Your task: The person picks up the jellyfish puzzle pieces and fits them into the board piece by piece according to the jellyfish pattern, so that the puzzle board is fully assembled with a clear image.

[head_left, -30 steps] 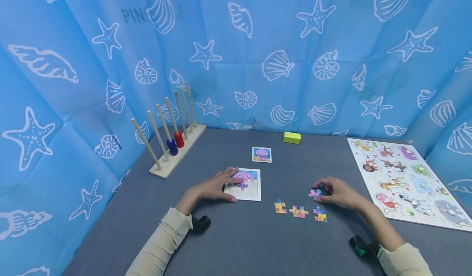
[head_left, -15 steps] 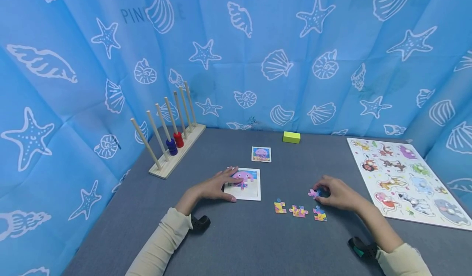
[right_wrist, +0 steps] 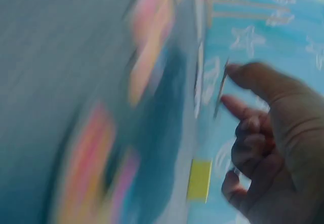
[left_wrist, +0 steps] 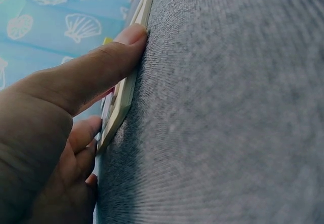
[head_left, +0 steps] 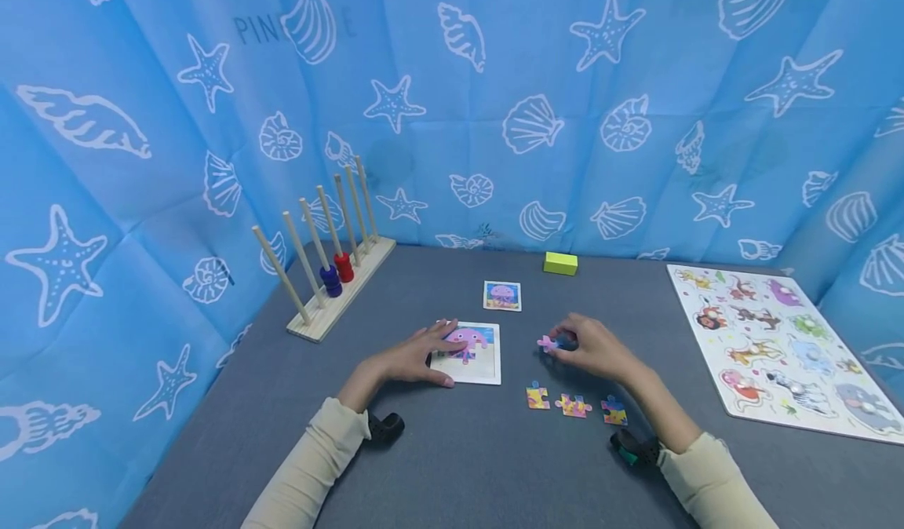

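At the middle of the grey table [head_left: 494, 458], the square puzzle tray [head_left: 486, 370] lies flat, partly filled with a pink creature on blue; bare wood shows along its near and right portions. The left hand [head_left: 410, 356] rests over the tray's left side, fingers spread and relaxed, thumb against the near edge; it blocks sight of part of that side. The right hand [head_left: 593, 346] pinches 1 puzzle piece [head_left: 546, 344], pink and blue, between thumb and fingertip. That piece is to the right of the tray, apart from it; the right wrist view shows it edge-on.

Surroundings: 3 loose pieces [head_left: 573, 406], largely yellow and pink, lie in a row nearer the person than the held piece, not touching. The black wrist device [head_left: 634, 448] on the right arm is just beside the rightmost. In the right wrist view the loose pieces are blurred. Behind the tray lies a small picture card [head_left: 502, 296]; farther back sits a yellow-green block [head_left: 560, 264]. To the left stands a wooden rod stand [head_left: 339, 303], blue rings on 1 rod and red rings on 1 other. To the right, an animal board [head_left: 770, 356] lies flat, apart from the right hand. A blue curtain [head_left: 452, 82] printed with white shells and starfish hangs behind the table
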Action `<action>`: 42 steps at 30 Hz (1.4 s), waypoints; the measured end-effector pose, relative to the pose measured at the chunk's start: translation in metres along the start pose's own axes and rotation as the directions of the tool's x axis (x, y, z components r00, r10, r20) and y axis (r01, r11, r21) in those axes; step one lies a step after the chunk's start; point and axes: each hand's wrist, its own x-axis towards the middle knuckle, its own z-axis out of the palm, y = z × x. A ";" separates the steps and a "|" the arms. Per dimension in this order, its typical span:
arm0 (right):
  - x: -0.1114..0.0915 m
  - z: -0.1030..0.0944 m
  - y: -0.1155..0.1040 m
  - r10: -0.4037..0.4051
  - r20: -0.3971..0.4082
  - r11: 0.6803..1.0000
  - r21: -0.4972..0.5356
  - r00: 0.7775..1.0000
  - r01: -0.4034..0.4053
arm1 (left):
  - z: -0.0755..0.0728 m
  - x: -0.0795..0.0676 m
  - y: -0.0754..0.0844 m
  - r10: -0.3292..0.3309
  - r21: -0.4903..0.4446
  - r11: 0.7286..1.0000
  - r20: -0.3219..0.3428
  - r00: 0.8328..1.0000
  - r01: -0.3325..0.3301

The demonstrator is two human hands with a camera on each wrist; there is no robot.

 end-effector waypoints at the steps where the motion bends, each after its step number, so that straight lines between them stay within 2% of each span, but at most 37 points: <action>1: 0.005 0.003 -0.006 0.014 -0.003 1.000 0.000 1.000 -0.014 | 0.000 0.000 0.000 -0.003 -0.003 1.000 0.002 1.000 0.003; 4: 0.018 0.014 -0.024 0.046 0.002 0.999 -0.003 0.999 -0.046 | 0.001 0.001 0.001 -0.015 -0.002 1.000 0.008 1.000 0.015; 9: 0.033 0.031 -0.046 0.003 0.028 1.000 -0.010 1.000 -0.002 | 0.002 0.002 0.001 -0.021 -0.003 1.000 0.010 1.000 0.021; 13: 0.040 0.042 -0.057 -0.051 0.025 0.997 -0.057 0.998 0.053 | 0.001 0.002 0.001 -0.005 0.002 1.000 0.001 1.000 0.005; 18: 0.047 0.051 -0.065 -0.030 0.029 0.994 -0.105 0.999 0.033 | -0.001 0.002 0.001 0.016 0.002 1.000 0.002 1.000 -0.016; 24: 0.052 0.055 -0.063 -0.079 0.038 0.994 -0.069 0.996 0.081 | -0.003 0.002 0.001 0.037 0.006 0.999 -0.001 0.999 -0.037; 28: 0.052 0.050 -0.054 -0.118 0.055 0.991 0.070 0.992 0.114 | -0.003 0.003 0.001 0.026 0.003 1.000 -0.005 1.000 -0.026; 31: 0.053 0.045 -0.046 -0.163 0.096 0.973 0.184 0.982 0.143 | -0.004 0.002 0.001 0.013 0.003 1.000 -0.008 1.000 -0.013; 34: 0.056 0.044 -0.040 -0.215 0.143 0.954 0.241 0.966 0.177 | -0.005 0.002 0.001 0.015 0.004 1.000 -0.006 1.000 -0.015; 37: 0.058 0.045 -0.037 -0.242 0.171 0.950 0.239 0.955 0.198 | -0.005 0.001 0.001 0.027 0.003 1.000 0.000 1.000 -0.027; 42: 0.060 0.046 -0.038 -0.187 0.233 0.970 0.200 0.954 0.141 | -0.003 0.001 0.000 0.031 0.007 0.999 0.005 1.000 -0.031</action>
